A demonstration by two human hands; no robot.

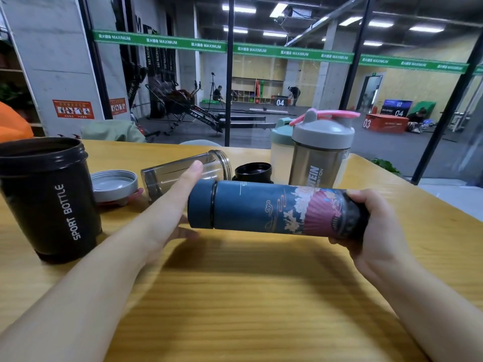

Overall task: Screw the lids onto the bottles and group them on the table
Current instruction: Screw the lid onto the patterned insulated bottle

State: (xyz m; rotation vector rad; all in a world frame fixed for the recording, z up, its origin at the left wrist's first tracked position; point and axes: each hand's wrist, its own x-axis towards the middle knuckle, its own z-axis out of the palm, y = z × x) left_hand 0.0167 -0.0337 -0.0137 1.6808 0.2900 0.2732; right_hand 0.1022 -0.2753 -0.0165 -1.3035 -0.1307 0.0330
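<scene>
Blue flask [261,209] held sideways above wooden surface [235,296], base gripped by right hand [371,228]. Left hand [177,205] flat against its lid [201,205], fingers [194,165] extended, nothing grasped.

Even, fairly bright indoor light comes from ceiling strip lights [376,22] beyond the glass wall [287,82], which carries faint reflections. Soft shadows lie on the wooden table [235,296] under the forearms. Wide-angle distortion bends the edges; the left hand [172,205] looks slightly motion-blurred, perhaps.
</scene>
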